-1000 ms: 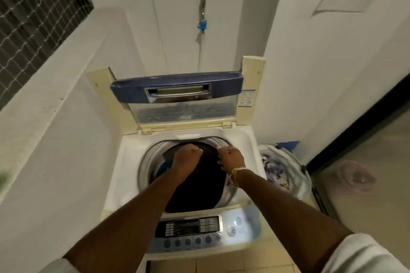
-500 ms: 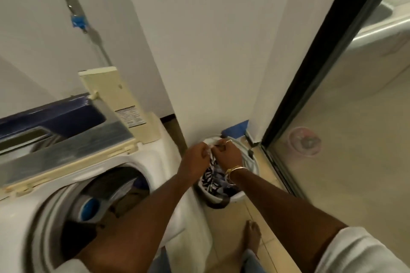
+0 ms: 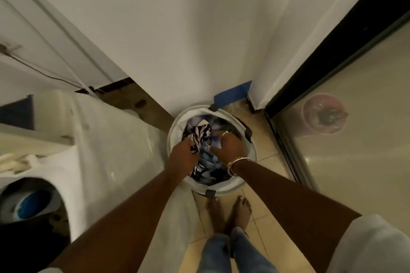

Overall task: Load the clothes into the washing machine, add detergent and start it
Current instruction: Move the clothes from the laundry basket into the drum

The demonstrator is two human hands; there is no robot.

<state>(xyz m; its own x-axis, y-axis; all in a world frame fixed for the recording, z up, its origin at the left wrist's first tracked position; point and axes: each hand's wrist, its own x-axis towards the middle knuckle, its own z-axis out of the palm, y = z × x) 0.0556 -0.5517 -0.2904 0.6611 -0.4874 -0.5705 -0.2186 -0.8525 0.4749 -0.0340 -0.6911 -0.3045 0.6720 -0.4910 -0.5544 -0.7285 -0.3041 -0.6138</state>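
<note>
A round white laundry basket stands on the tiled floor to the right of the white top-loading washing machine. It holds a heap of clothes, blue and black-and-white patterned. Both hands are inside it. My left hand is closed on the black-and-white patterned garment. My right hand, with a ring and bangles at the wrist, presses down on blue cloth with its fingers curled into it. The machine's open drum shows at the lower left with a blue cap inside.
A white wall rises straight behind the basket. A dark-framed glass sliding door runs along the right, with a pink tub behind the glass. My bare feet stand on the tiles just in front of the basket. A blue object lies behind the basket.
My hands left the washer drum, swung right to the basket and sank into the clothes. The view tilted down onto the basket and my feet.
</note>
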